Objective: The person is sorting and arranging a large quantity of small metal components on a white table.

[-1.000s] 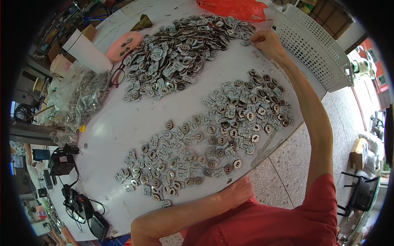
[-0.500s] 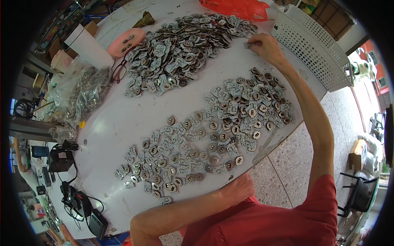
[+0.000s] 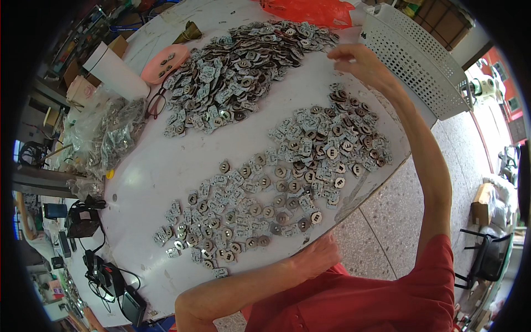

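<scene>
My right hand [image 3: 362, 65] is stretched over the far right of the white table [image 3: 141, 185], beside a perforated plastic basket. Its fingers are apart, and I see nothing between them. Nearest to it are a large heap of small silvery metal parts [image 3: 232, 77] on its left and a lower cluster of the same sort [image 3: 332, 138] nearer to me. Many of these parts have a roundish slotted face. My left hand [image 3: 321, 257] rests at the near table edge, below the spread-out parts [image 3: 238, 205]. Its fingers are turned under and hidden.
The white basket [image 3: 415, 61] stands at the right, a red plastic bag [image 3: 310, 12] behind. At the left are a pink dish [image 3: 165, 63] with a few parts, a white bottle [image 3: 116, 72], glasses [image 3: 156, 104] and clear bags [image 3: 110, 127]. Cabled black devices [image 3: 102, 271] lie at the lower left.
The fingers of my right hand were pinched at a small metal part on the table; now they are apart and that part no longer shows. My left hand has barely moved. The view has shifted slightly.
</scene>
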The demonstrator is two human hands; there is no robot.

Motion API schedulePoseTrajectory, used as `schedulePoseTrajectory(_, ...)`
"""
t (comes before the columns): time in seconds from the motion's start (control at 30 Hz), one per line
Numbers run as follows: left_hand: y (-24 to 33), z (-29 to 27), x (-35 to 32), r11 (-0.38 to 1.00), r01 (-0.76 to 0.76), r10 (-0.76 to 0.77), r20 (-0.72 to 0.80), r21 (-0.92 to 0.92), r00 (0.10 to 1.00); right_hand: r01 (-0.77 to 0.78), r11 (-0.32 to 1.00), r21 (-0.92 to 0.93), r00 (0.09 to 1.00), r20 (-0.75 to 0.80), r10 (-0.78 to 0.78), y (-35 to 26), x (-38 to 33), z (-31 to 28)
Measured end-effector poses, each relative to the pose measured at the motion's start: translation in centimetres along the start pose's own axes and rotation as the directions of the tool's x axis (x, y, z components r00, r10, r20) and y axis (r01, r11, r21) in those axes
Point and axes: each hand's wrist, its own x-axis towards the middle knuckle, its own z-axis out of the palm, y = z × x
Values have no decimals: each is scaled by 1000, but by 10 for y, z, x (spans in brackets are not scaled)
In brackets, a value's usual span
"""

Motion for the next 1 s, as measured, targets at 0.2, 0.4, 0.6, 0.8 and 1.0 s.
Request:
schedulePoseTrajectory(0.2,8,4,3,999,14,-14,2,39,1000,-82,945,-317,958,-287,-14,48,64,36)
schedulePoseTrajectory(0.4,1,-5,1,998,-20,17,48,55,999,-52,963,-266,976,-217,-7,45,56,35)
schedulePoseTrajectory(0.6,4,-1,0,998,21,-21,5,56,1000,-79,986,-150,959,-281,34,53,41,29)
schedulePoseTrajectory(0.8,4,5,0,995,5,-3,-16,101,1000,-52,999,-15,942,-334,44,49,26,20)
schedulePoseTrajectory(1.0,-2,-5,1,996,-34,29,54,80,998,-220,914,341,951,-133,278,36,5,-2)
